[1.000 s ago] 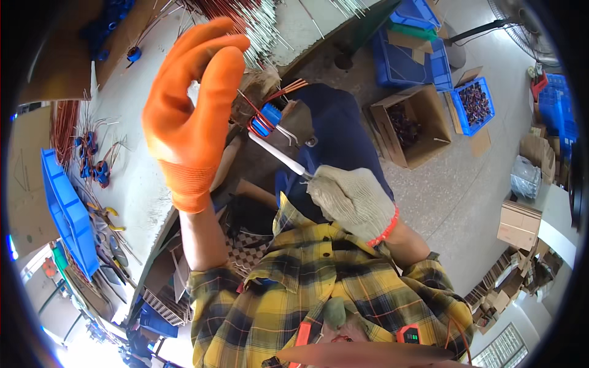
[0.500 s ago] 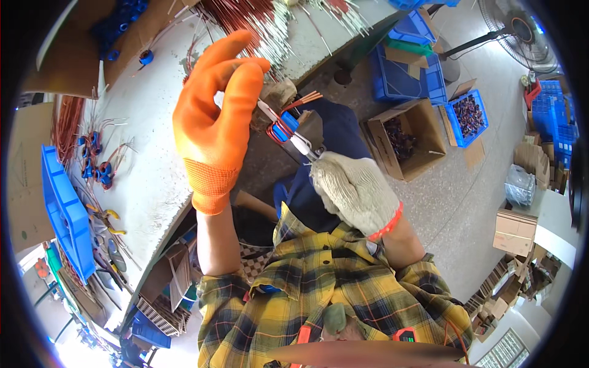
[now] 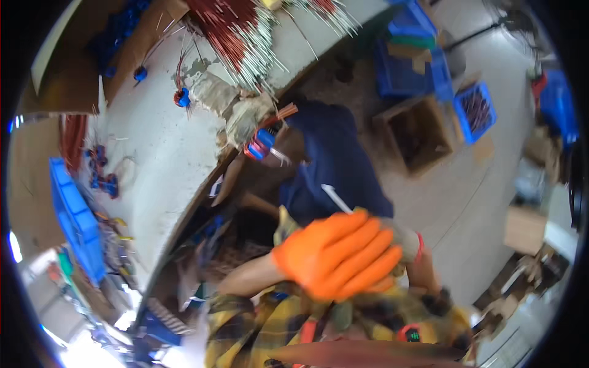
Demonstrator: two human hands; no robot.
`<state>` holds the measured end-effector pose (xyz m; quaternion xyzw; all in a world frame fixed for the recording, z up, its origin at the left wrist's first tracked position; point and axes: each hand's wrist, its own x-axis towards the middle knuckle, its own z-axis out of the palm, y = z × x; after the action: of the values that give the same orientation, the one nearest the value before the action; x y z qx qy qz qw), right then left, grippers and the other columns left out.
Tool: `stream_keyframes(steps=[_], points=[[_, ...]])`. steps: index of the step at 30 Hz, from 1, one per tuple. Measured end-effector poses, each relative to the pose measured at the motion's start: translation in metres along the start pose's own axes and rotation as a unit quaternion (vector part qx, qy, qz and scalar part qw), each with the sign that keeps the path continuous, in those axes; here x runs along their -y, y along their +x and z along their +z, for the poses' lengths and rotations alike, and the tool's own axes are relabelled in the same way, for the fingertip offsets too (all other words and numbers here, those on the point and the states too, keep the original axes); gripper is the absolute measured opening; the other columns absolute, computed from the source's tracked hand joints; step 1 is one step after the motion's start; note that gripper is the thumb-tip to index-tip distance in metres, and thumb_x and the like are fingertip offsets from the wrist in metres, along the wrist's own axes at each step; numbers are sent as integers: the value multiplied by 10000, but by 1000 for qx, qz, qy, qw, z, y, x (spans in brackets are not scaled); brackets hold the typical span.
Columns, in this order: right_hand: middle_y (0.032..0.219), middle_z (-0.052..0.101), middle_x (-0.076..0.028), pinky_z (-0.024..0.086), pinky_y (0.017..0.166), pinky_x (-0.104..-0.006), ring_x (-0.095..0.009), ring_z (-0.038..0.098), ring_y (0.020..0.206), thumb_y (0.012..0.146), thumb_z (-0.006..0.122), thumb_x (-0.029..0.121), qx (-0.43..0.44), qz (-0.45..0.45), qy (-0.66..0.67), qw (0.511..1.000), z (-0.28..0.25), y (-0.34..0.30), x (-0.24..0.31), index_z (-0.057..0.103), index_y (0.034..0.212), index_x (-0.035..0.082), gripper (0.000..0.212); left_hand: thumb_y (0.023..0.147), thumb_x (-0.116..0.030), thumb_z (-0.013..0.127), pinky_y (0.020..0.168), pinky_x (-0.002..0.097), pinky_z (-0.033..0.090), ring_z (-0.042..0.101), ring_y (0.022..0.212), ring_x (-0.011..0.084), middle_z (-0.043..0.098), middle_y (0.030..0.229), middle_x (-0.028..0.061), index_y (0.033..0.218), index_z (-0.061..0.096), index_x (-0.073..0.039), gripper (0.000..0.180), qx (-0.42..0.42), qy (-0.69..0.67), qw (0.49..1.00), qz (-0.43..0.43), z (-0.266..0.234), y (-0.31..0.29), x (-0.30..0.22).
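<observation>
Orange-gloved, the left hand point(image 3: 336, 256) lies across the front of the right hand point(image 3: 403, 238) in the head camera's view, both to the right of a pale workbench point(image 3: 153, 159) and before a yellow plaid shirt point(image 3: 224, 334). The left fingers are stretched out side by side, the palm turned from sight; whether they grip anything cannot be told. The right hand, in a light glove with a red cuff, is mostly covered, its grip equally unreadable. A slim white rod point(image 3: 336, 198) pokes out beyond the orange glove, its lower end hidden. At the workbench's right edge, apart from both hands, a blue coil wound with red wire point(image 3: 261, 143) sits beside a pale, lumpy block point(image 3: 248, 119). Reddish wires with silvery tips point(image 3: 236, 37) lie on the workbench's far part; a blue tray point(image 3: 84, 224) stands along its left side. Right of the workbench, an open cardboard box point(image 3: 396, 147) rests on the floor.
</observation>
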<state>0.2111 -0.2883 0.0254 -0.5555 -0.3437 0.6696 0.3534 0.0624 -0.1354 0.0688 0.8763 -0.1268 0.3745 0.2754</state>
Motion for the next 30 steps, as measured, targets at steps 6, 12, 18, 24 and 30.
stream_keyframes(steps=[6,12,18,24,30], points=[[866,746,-243,565,700,-486,-456,736,790,1115,640,380,-1,-34,-187,982,-15,19,-24,776,1090,61,348,822,-77,810,1170,430,506,708,1299,335,743,1412,209,1428,685,83,639,-143,276,889,-336,-61,-52,28],[693,682,-107,484,560,-343,-149,631,576,1099,647,289,-196,-101,-100,970,2,37,2,730,964,24,308,784,28,841,1145,497,522,734,1241,390,805,1265,183,1321,766,16,542,-70,268,929,-245,-67,-36,39],[834,778,-102,605,658,-291,-154,749,704,1046,763,171,-287,-237,-120,920,15,33,28,748,1084,-70,244,721,-9,900,1156,558,504,760,1205,351,824,1223,116,1294,772,-29,588,-121,212,941,-236,-62,-28,32],[684,702,-37,519,566,-290,-129,649,550,927,919,123,-361,-350,-108,857,35,61,54,810,1062,59,185,716,-85,929,1046,549,536,765,1142,329,819,1210,82,1275,773,-73,581,-75,203,957,-195,-56,-37,28],[747,739,-80,524,577,-314,-103,647,603,1061,744,242,-489,-80,12,868,-26,11,-5,755,1052,0,243,1021,67,591,1242,463,463,673,1404,387,716,1493,220,1503,664,39,487,-120,313,897,-289,-109,-31,55]])
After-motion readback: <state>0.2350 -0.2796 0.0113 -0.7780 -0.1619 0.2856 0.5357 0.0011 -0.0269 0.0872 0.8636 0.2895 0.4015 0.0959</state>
